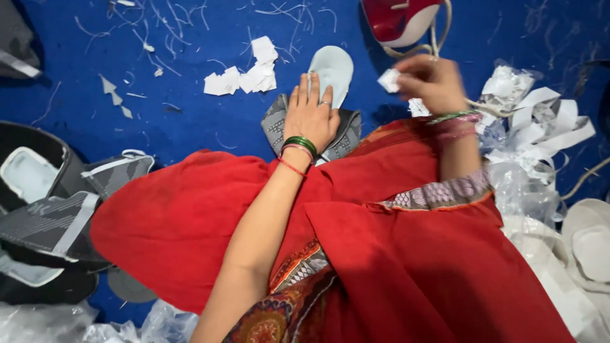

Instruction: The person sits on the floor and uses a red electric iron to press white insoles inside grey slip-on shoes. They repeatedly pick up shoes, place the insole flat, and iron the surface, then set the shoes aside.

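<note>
Head view: the left hand [309,114] lies flat, its grip open with fingers spread, pressing down on a grey patterned shoe upper [343,136] whose pale insole [333,68] pokes out beyond the fingertips on the blue floor [190,121]. The left forearm runs straight out over the red garment [381,254], bangles at the wrist. The right hand [432,81] is raised just to the right, grip closed, pinching a small white paper scrap [389,80] between thumb and fingertips, wrist bent inward. White paper bits [244,75] lie near the insole.
</note>
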